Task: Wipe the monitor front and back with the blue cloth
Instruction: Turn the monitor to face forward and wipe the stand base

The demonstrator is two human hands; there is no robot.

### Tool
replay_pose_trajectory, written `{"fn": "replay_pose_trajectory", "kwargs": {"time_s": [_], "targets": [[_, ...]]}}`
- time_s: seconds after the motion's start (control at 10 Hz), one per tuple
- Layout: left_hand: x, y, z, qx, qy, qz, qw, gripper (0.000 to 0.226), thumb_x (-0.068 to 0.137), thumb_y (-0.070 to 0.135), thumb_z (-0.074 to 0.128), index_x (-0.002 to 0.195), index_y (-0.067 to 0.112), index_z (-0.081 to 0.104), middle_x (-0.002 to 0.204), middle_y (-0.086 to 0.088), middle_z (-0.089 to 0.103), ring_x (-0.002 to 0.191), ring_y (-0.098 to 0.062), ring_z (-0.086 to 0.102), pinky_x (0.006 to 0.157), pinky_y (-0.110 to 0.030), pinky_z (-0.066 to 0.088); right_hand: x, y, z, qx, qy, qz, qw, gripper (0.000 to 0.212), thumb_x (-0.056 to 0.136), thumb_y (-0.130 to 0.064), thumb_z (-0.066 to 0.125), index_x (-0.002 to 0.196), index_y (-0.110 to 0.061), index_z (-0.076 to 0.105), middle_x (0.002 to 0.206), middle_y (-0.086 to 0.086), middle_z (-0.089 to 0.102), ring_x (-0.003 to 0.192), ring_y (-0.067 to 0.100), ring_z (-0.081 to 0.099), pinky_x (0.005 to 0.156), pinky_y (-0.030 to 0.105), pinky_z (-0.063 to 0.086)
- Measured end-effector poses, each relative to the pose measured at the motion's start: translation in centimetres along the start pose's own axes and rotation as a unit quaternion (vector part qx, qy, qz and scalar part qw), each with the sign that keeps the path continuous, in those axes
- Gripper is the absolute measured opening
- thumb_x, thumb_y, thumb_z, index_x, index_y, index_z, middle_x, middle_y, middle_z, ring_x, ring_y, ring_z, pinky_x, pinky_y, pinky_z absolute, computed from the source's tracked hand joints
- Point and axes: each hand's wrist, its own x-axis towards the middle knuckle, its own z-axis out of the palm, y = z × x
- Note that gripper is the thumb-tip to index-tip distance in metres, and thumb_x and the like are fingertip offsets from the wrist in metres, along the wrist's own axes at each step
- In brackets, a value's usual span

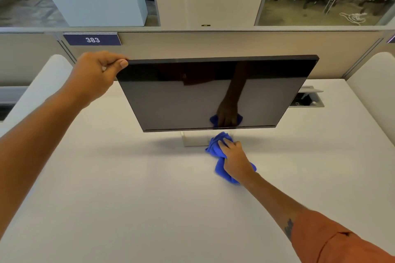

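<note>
A black flat monitor (192, 96) stands on a pale stand (193, 140) on the white desk (139, 188), its dark screen facing me and switched off. My left hand (98, 74) grips the monitor's top left corner, thumb on the front edge. My right hand (235, 157) lies on the bunched blue cloth (222, 170), which rests on the desk just below the screen's lower edge, right of the stand. The screen mirrors that hand and the cloth. The monitor's back is hidden.
A beige partition (213, 45) with a purple "383" label (92, 39) runs behind the monitor. An open cable hatch (307, 100) sits in the desk at the back right. White curved side panels (42, 83) flank the desk.
</note>
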Motion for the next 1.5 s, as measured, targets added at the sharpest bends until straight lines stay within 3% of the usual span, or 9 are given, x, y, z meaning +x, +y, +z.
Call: {"fn": "replay_pose_trajectory", "kwargs": {"time_s": [0.2,0.5,0.6,0.7,1.0,1.2,1.3,1.4,1.5], "targets": [[0.0,0.1,-0.1,-0.006,-0.009,-0.003,1.000,0.038,0.100,0.034,0.055,0.129,0.013,0.067,0.117,-0.009,0.071,0.100,-0.014,0.058,0.086,-0.024,0.043,2.4,-8.3,1.7,-0.024,-0.037,-0.091,0.995,0.067,0.107,-0.008,0.049,0.168,-0.019,0.024,0.175,0.003,0.025,0.158,0.029,0.026,0.132,0.039,0.021],[0.0,-0.1,-0.4,-0.008,-0.015,-0.001,1.000,0.037,0.100,0.033,0.056,0.129,0.012,0.067,0.120,-0.010,0.071,0.103,-0.013,0.059,0.088,-0.026,0.043,7.0,-13.9,0.0,-0.040,-0.091,-0.109,0.989,0.056,0.103,-0.007,0.053,0.158,-0.010,0.042,0.160,0.016,0.044,0.148,0.035,0.041,0.123,0.042,0.036],[0.0,-0.2,-0.3,-0.013,-0.013,-0.004,1.000,0.037,0.100,0.033,0.056,0.129,0.012,0.067,0.119,-0.010,0.071,0.102,-0.014,0.059,0.088,-0.026,0.044,6.5,-13.1,0.4,-0.069,-0.072,-0.103,0.990,0.066,0.105,-0.008,0.052,0.166,-0.016,0.026,0.169,0.008,0.031,0.152,0.033,0.034,0.125,0.040,0.034],[-0.1,-0.2,-0.2,-0.018,-0.011,-0.003,1.000,0.037,0.100,0.032,0.057,0.129,0.012,0.067,0.118,-0.010,0.071,0.101,-0.014,0.060,0.087,-0.024,0.044,4.6,-10.7,0.7,-0.105,-0.064,-0.140,0.982,0.069,0.105,-0.008,0.053,0.167,-0.021,0.025,0.176,0.001,0.018,0.154,0.033,0.028,0.127,0.042,0.032],[-0.4,0.6,-0.2,-0.031,-0.010,-0.012,0.999,0.036,0.100,0.032,0.055,0.129,0.014,0.067,0.121,-0.009,0.070,0.110,-0.024,0.064,0.094,-0.030,0.047,-0.4,-0.2,0.0,-0.112,-0.033,-0.108,0.987,0.062,0.113,-0.018,0.048,0.169,-0.029,0.024,0.176,-0.005,0.022,0.154,0.024,0.031,0.128,0.034,0.028],[-0.6,0.7,0.0,-0.042,-0.013,-0.015,0.999,0.038,0.101,0.034,0.053,0.134,0.020,0.064,0.128,-0.006,0.068,0.119,-0.024,0.061,0.097,-0.030,0.045,-2.6,5.5,-2.2,0.000,-0.041,0.046,0.998,0.062,0.109,-0.008,0.053,0.165,-0.025,0.036,0.164,0.004,0.040,0.143,0.024,0.047,0.122,0.030,0.037],[-1.0,0.7,0.7,-0.043,-0.002,-0.028,0.999,0.040,0.103,0.035,0.051,0.140,0.021,0.059,0.134,-0.005,0.064,0.125,-0.023,0.057,0.100,-0.031,0.042,-3.9,6.6,-2.6,0.148,-0.019,0.055,0.987,0.057,0.104,0.005,0.053,0.154,-0.023,0.054,0.147,0.006,0.058,0.129,0.026,0.059,0.104,0.027,0.048],[-2.0,1.4,2.0,-0.031,0.049,-0.038,0.998,0.047,0.103,0.031,0.052,0.147,0.013,0.049,0.143,-0.006,0.056,0.131,-0.021,0.050,0.105,-0.029,0.038,-6.1,6.1,-3.3,0.427,0.002,0.112,0.897,0.044,0.110,-0.006,0.051,0.134,-0.039,0.067,0.131,-0.009,0.073,0.122,0.024,0.069,0.091,0.024,0.055],[-5.1,2.8,4.0,0.043,0.148,-0.025,0.988,0.053,0.098,0.035,0.057,0.139,0.002,0.051,0.129,-0.002,0.057,0.122,-0.018,0.051,0.105,-0.041,0.040,-8.1,5.9,-3.5,0.621,-0.031,0.165,0.766,0.027,0.110,-0.025,0.057,0.124,-0.040,0.075,0.126,-0.001,0.078,0.116,0.026,0.075,0.091,0.036,0.060]]}}
